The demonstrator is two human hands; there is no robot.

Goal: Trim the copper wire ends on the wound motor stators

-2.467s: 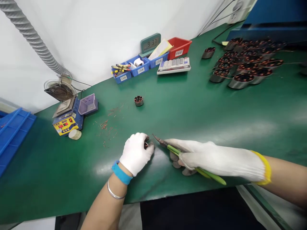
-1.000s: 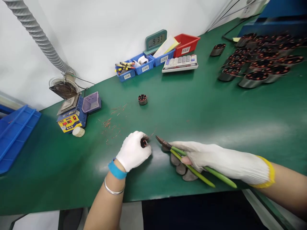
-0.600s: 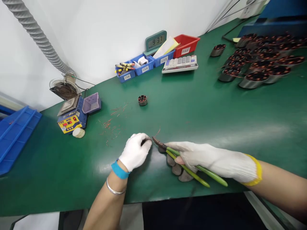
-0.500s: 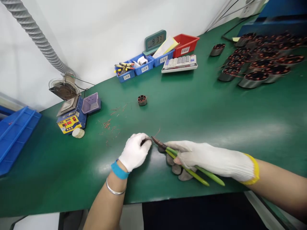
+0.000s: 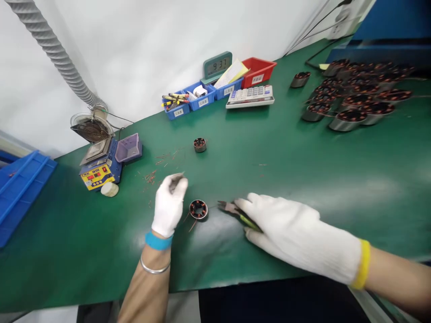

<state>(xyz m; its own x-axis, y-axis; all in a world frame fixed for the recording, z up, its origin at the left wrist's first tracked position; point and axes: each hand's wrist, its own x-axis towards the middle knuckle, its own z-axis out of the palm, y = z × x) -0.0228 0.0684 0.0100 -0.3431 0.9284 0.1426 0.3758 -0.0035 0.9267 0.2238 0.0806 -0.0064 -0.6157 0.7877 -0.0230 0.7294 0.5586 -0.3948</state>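
Observation:
A small wound stator (image 5: 198, 209) with copper coils lies on the green bench mat (image 5: 269, 148), free of both hands, thin wire ends trailing from it. My gloved left hand (image 5: 168, 204) is just left of it, fingers pinched together near a blurred tip; what they pinch is too small to name. My gloved right hand (image 5: 292, 233) lies palm down over the green-handled cutters (image 5: 235, 211), whose dark jaws point at the stator. A second small stator (image 5: 200, 144) sits farther back.
Cut copper wire scraps (image 5: 151, 175) litter the mat. A blue solder pot station (image 5: 97, 166) stands left, a blue tray (image 5: 20, 188) at far left. Small bins (image 5: 202, 94), a clock (image 5: 217, 65) and a calculator (image 5: 251, 96) line the back. Several larger stators (image 5: 350, 98) crowd the right.
My left hand let go of the stator, which now lies on the mat, and moved left and back. My right hand turned palm down over the cutters.

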